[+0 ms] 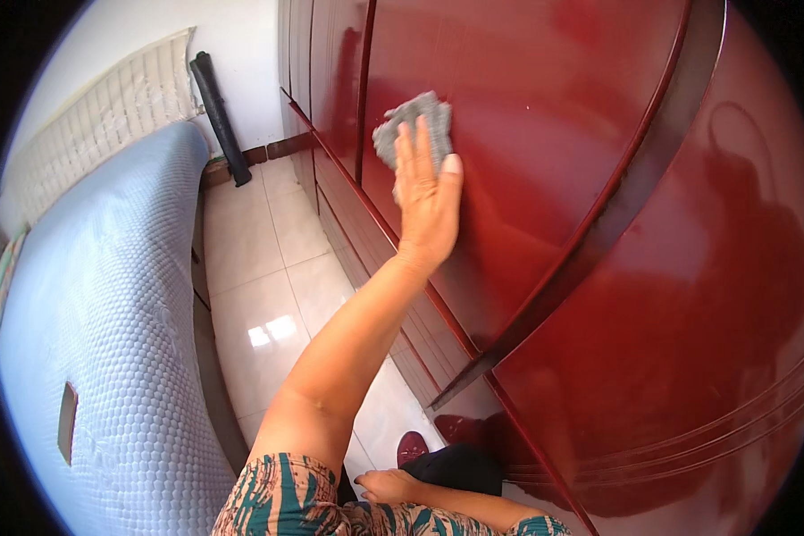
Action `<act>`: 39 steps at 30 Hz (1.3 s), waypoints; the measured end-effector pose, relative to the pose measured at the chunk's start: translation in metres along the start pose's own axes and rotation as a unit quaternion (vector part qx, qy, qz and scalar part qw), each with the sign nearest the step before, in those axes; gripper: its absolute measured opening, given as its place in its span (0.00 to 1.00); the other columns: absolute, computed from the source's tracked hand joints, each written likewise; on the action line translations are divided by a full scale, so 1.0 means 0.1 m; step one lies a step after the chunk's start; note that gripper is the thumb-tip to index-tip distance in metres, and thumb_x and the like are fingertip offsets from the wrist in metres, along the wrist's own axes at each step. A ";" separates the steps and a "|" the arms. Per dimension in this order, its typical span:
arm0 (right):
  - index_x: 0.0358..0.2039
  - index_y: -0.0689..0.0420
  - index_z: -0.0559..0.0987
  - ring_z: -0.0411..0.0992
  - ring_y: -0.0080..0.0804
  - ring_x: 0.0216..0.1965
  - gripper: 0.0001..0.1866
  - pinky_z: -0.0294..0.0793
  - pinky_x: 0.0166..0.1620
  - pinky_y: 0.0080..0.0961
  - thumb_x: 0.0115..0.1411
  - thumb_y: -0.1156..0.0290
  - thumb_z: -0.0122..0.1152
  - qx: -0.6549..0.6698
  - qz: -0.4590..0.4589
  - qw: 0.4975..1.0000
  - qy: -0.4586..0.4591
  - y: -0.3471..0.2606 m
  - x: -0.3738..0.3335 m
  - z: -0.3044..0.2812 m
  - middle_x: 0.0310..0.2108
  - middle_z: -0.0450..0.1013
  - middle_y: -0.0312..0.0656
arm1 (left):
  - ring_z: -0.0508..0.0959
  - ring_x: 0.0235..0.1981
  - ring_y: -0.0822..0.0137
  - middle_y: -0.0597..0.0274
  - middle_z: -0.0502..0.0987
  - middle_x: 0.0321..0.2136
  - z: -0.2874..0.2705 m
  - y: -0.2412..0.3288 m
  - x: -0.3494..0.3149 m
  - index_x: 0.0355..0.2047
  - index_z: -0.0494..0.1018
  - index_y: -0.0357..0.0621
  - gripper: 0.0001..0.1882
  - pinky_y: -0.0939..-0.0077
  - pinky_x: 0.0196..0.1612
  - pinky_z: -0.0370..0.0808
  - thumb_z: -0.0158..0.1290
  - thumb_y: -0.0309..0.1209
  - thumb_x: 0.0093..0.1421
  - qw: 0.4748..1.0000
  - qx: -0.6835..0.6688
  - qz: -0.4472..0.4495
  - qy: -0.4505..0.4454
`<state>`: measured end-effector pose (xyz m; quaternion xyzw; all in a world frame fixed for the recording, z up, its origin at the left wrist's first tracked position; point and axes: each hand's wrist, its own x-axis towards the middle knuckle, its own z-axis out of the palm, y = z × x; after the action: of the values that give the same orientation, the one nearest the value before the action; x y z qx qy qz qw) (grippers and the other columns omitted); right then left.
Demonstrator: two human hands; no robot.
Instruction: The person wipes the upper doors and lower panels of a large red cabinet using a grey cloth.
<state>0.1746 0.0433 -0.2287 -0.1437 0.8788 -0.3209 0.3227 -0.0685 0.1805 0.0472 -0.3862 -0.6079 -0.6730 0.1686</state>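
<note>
My left arm reaches up and away, and my left hand (pixel 427 201) presses a grey cloth (pixel 411 121) flat against a glossy dark red wardrobe door (pixel 527 134). Its fingers lie over the cloth, and the thumb rests along the right side. Low in the view, close to my body, is my right hand (pixel 389 487), holding nothing that I can see. The fingers there are loosely bent and partly apart. A curved dark strip (pixel 590 232) crosses the wardrobe front to the right of my left hand.
A bed with a light blue quilted mattress (pixel 125 295) and pale headboard (pixel 107 116) stands on the left. A dark rolled-up tube (pixel 221 121) leans on the wall. Tiled floor (pixel 259 259) runs between bed and wardrobe. My dark red shoe (pixel 411 447) is near the wardrobe base.
</note>
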 end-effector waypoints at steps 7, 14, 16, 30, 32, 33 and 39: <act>0.44 0.55 0.71 0.72 0.52 0.44 0.16 0.72 0.45 0.45 0.58 0.62 0.51 0.011 0.005 0.999 0.051 -0.01 -0.03 0.03 0.40 0.73 0.51 | 0.33 0.70 0.49 0.44 0.33 0.69 -0.04 -0.63 -1.05 0.68 0.38 0.38 0.36 0.57 0.68 0.34 0.35 0.46 0.68 0.993 0.012 -0.112 -0.045; 0.48 0.55 0.74 0.71 0.53 0.49 0.18 0.71 0.48 0.43 0.57 0.63 0.53 0.069 0.015 0.990 0.119 0.12 -0.01 0.21 0.50 0.71 0.53 | 0.32 0.69 0.44 0.41 0.31 0.68 0.06 0.08 -2.41 0.68 0.38 0.39 0.38 0.53 0.67 0.33 0.38 0.45 0.67 0.987 0.009 -0.066 -0.149; 0.52 0.53 0.72 0.70 0.52 0.51 0.22 0.70 0.49 0.41 0.57 0.64 0.54 0.079 0.010 0.975 0.206 0.07 -0.02 0.21 0.51 0.70 0.54 | 0.31 0.69 0.45 0.41 0.30 0.68 0.09 0.09 -2.59 0.68 0.38 0.39 0.38 0.54 0.67 0.33 0.38 0.45 0.67 0.987 -0.009 -0.081 -0.139; 0.43 0.55 0.71 0.74 0.52 0.42 0.14 0.72 0.43 0.46 0.59 0.64 0.52 0.028 0.034 0.999 -0.008 -0.14 -0.12 -0.15 0.41 0.72 0.52 | 0.32 0.70 0.52 0.46 0.30 0.69 -0.13 -1.01 -1.17 0.69 0.35 0.48 0.36 0.60 0.68 0.36 0.31 0.52 0.68 0.951 -0.064 -0.302 -0.011; 0.43 0.55 0.71 0.73 0.53 0.42 0.14 0.72 0.43 0.46 0.59 0.64 0.52 0.030 0.041 0.999 -0.005 -0.17 -0.12 -0.17 0.41 0.73 0.52 | 0.32 0.70 0.51 0.44 0.29 0.68 -0.12 -1.11 -1.39 0.69 0.34 0.46 0.37 0.60 0.68 0.36 0.31 0.51 0.68 0.950 -0.071 -0.304 -0.009; 0.44 0.55 0.71 0.73 0.53 0.42 0.14 0.72 0.43 0.46 0.59 0.64 0.52 0.035 0.043 0.998 -0.003 -0.18 -0.11 -0.17 0.42 0.73 0.52 | 0.31 0.70 0.51 0.43 0.29 0.68 -0.09 -1.14 -1.56 0.69 0.34 0.45 0.37 0.60 0.68 0.35 0.31 0.51 0.68 0.952 -0.075 -0.298 -0.008; 0.47 0.55 0.72 0.73 0.51 0.44 0.19 0.71 0.45 0.40 0.54 0.70 0.57 0.413 0.105 0.882 0.201 -0.06 0.05 0.24 0.43 0.73 0.55 | 0.27 0.69 0.56 0.47 0.27 0.68 0.10 -0.30 -2.75 0.67 0.29 0.36 0.42 0.67 0.68 0.29 0.30 0.54 0.68 0.897 -0.081 -0.420 -0.114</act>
<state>0.1871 0.0251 -0.2409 0.1631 0.7229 -0.6405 0.2016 0.0917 0.1294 -0.1731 -0.1815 -0.6718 -0.6798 -0.2318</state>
